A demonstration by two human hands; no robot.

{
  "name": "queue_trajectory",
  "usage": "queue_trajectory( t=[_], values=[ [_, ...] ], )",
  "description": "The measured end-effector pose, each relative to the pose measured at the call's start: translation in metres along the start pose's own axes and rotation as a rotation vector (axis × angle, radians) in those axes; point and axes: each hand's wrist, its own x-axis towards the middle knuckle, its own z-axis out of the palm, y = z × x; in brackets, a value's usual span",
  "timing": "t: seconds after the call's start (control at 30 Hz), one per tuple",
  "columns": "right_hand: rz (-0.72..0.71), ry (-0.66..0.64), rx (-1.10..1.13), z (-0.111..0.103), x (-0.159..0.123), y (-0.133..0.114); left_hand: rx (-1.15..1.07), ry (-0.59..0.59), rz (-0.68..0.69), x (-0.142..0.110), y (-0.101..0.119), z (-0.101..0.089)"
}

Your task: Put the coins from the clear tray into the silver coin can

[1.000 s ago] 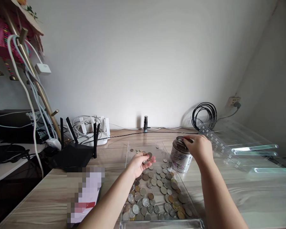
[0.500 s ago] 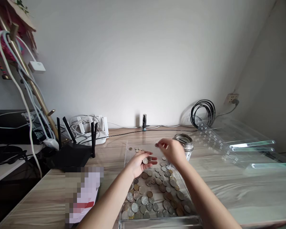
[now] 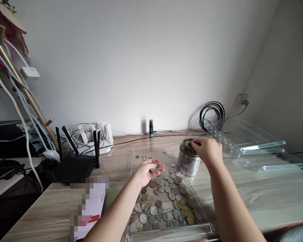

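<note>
Wood-grain table (image 3: pixel 247 198) against pale wall (image 3: pixel 131 67), left hand (image 3: pixel 146 170) holding coins (image 3: pixel 154 168), right hand (image 3: pixel 209 150) pinched closed over tin (image 3: pixel 189 163)

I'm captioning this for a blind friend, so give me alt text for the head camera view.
A right hand is at the top of a patterned tin, while the left hand, palm up, holds coins above a clear tray scattered with more coins on a wood-grain desk.
</note>
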Motion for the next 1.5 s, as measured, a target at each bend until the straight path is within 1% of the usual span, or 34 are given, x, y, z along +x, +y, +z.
queue_trajectory(
  t=[0.07,0.1,0.13,0.2,0.27,0.3,0.37,0.47,0.53,0.57,0.6,0.63,0.7,0.73,0.77,0.83,0.9,0.97,1.0,1.07,1.17,1.2,1.23,1.27,1.33,1.37,1.4,1.43,1.5],
  values=[
    [-0.091,0.107,0.096,-0.002,-0.006,-0.014,-0.002,0.023,0.012,-0.001,0.001,0.001],
    [-0.143,0.1,0.167,-0.002,-0.01,-0.023,-0.003,0.033,0.021,-0.001,0.001,0.001],
    [-0.197,0.032,0.241,-0.001,-0.016,-0.033,-0.005,0.038,0.03,-0.001,0.002,0.002],
    [-0.292,-0.215,0.348,0.005,-0.028,-0.052,-0.007,0.036,0.044,-0.001,0.001,0.002],
    [-0.368,-0.437,0.372,0.015,-0.041,-0.069,-0.013,0.029,0.059,0.0,0.001,0.002],
    [-0.397,-0.505,0.364,0.02,-0.047,-0.075,-0.023,0.031,0.066,0.001,0.0,0.002],
    [-0.431,-0.567,0.341,0.028,-0.055,-0.084,-0.052,0.045,0.074,0.003,-0.001,0.002],
    [-0.423,-0.591,0.326,0.03,-0.058,-0.088,-0.082,0.07,0.064,0.004,-0.002,0.001],
    [-0.396,-0.552,0.321,0.025,-0.053,-0.084,-0.067,0.072,0.042,0.004,-0.002,0.0],
    [-0.376,-0.499,0.317,0.02,-0.048,-0.08,-0.051,0.069,0.023,0.004,-0.002,0.0],
    [-0.34,-0.407,0.306,0.016,-0.042,-0.073,-0.035,0.063,0.002,0.003,-0.002,0.0],
    [-0.287,-0.284,0.282,0.011,-0.036,-0.065,-0.023,0.057,-0.02,0.003,-0.001,0.0],
    [-0.135,-0.025,0.193,0.004,-0.021,-0.044,-0.022,0.06,-0.062,0.001,0.0,0.0],
    [-0.062,0.04,0.138,0.001,-0.014,-0.033,-0.032,0.067,-0.079,0.0,0.0,0.0],
    [0.005,0.053,0.089,0.001,-0.008,-0.023,-0.044,0.074,-0.096,-0.001,0.001,0.001],
    [0.072,-0.005,0.027,0.002,0.0,-0.006,-0.066,0.094,-0.112,-0.003,0.002,0.003],
    [0.071,-0.07,0.002,0.005,0.003,0.003,-0.076,0.116,-0.095,-0.004,0.004,0.005],
    [0.051,-0.082,-0.028,0.006,0.003,0.005,-0.071,0.127,-0.057,-0.005,0.004,0.006],
    [0.041,-0.074,-0.045,0.006,0.003,0.005,-0.062,0.12,-0.038,-0.005,0.005,0.006],
    [0.015,-0.014,-0.054,0.005,0.001,0.001,-0.041,0.082,-0.009,-0.004,0.004,0.005],
    [-0.1,0.109,0.063,0.003,-0.007,-0.016,-0.014,0.025,0.01,-0.001,0.001,0.003],
    [-0.159,0.097,0.125,0.005,-0.012,-0.025,-0.01,0.015,0.014,-0.001,0.0,0.003],
    [-0.226,0.035,0.19,0.007,-0.017,-0.034,-0.008,0.011,0.02,0.0,0.0,0.003],
    [-0.3,-0.073,0.255,0.01,-0.023,-0.044,-0.009,0.013,0.029,0.0,0.0,0.003],
    [-0.433,-0.344,0.368,0.018,-0.036,-0.063,-0.023,0.033,0.059,0.001,0.0,0.003],
    [-0.474,-0.455,0.411,0.023,-0.041,-0.07,-0.033,0.05,0.077,0.001,0.0,0.003],
    [-0.489,-0.531,0.445,0.027,-0.045,-0.075,-0.044,0.068,0.09,0.002,0.0,0.003],
    [-0.479,-0.571,0.476,0.031,-0.048,-0.079,-0.053,0.079,0.098,0.002,0.0,0.003],
    [-0.416,-0.6,0.538,0.038,-0.05,-0.08,-0.067,0.087,0.098,0.002,0.001,0.003]
  ],
)
